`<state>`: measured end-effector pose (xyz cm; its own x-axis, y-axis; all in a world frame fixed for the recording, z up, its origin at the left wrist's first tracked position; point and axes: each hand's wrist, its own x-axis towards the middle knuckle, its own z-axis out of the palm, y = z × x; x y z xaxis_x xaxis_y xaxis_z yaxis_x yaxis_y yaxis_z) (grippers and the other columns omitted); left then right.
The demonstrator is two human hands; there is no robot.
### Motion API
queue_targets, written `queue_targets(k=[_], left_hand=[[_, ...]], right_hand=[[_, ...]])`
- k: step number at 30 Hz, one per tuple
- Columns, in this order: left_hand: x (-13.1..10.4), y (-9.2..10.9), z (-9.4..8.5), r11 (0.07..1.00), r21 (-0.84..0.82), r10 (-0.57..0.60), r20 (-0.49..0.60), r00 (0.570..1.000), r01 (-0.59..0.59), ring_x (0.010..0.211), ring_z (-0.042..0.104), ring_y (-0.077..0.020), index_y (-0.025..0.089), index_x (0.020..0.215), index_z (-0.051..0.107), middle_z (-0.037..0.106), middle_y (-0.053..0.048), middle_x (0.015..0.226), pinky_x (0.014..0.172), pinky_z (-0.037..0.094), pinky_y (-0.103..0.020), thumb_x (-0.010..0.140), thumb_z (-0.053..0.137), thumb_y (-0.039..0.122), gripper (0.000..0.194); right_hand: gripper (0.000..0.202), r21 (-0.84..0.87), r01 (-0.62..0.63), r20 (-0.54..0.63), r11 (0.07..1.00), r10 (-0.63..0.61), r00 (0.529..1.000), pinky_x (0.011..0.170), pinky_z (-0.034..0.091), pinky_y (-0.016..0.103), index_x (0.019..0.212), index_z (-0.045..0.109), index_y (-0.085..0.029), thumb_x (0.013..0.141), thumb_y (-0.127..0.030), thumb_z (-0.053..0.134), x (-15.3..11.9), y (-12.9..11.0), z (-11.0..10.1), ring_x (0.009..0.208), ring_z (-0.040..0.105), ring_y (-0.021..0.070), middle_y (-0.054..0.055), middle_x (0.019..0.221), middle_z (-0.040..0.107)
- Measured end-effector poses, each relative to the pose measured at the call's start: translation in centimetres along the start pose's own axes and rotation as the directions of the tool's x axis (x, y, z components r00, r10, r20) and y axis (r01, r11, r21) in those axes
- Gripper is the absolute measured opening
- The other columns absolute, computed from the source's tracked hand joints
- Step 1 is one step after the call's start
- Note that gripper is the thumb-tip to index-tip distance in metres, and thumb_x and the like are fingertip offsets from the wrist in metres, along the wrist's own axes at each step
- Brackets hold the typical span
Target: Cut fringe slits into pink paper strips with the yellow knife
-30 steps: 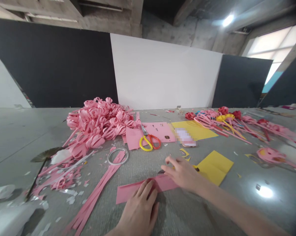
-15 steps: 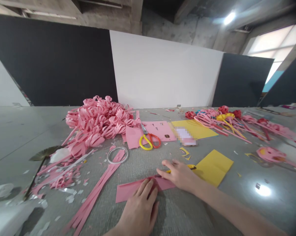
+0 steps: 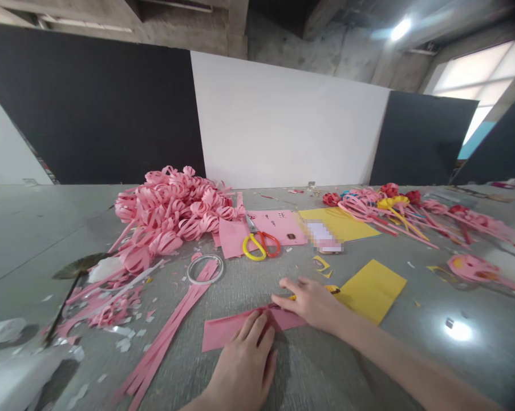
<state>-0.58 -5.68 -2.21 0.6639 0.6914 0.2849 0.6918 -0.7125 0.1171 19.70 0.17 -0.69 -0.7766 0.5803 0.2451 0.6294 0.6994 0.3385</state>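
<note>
A folded pink paper strip [image 3: 217,333] lies on the grey surface in front of me. My left hand [image 3: 243,359] rests flat on its middle, fingers stretched out and pressing down. At the strip's right end is my right hand [image 3: 311,302], fingers loosely curved around a yellow utility knife [image 3: 333,289]. The knife's handle shows on both sides of the hand; its front end lies by the paper's upper edge, and the blade is hard to make out. Just right of this hand is a yellow paper sheet [image 3: 374,291].
Scissors [image 3: 259,245] lie on pink sheets [image 3: 231,237], beside a phone [image 3: 323,237]. A tape roll [image 3: 206,269] sits on long pink strips [image 3: 171,339]. A heap of pink paper loops [image 3: 171,205] stands back left, with scraps nearby. Paper flowers [image 3: 389,200] lie back right.
</note>
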Motion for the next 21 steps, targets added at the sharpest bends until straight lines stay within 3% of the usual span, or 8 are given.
queue_targets(k=[21], left_hand=[[-0.07, -0.12, 0.20, 0.999, -0.037, -0.012, -0.012, 1.000, 0.011, 0.114, 0.041, -0.0241, 0.016, 0.114, 0.046, 0.048, -0.008, 0.121, 0.091, 0.041, -0.039, 0.080, 0.040, 0.015, 0.035]], right_hand=[[0.024, 0.054, 0.001, -0.022, 0.999, 0.000, 1.000, 0.064, 0.034, 0.026, 0.104, 0.054, -0.027, 0.087, -0.019, 0.039, -0.45, 0.73, 0.20, 0.065, 0.047, 0.0111, 0.004, 0.096, 0.051]])
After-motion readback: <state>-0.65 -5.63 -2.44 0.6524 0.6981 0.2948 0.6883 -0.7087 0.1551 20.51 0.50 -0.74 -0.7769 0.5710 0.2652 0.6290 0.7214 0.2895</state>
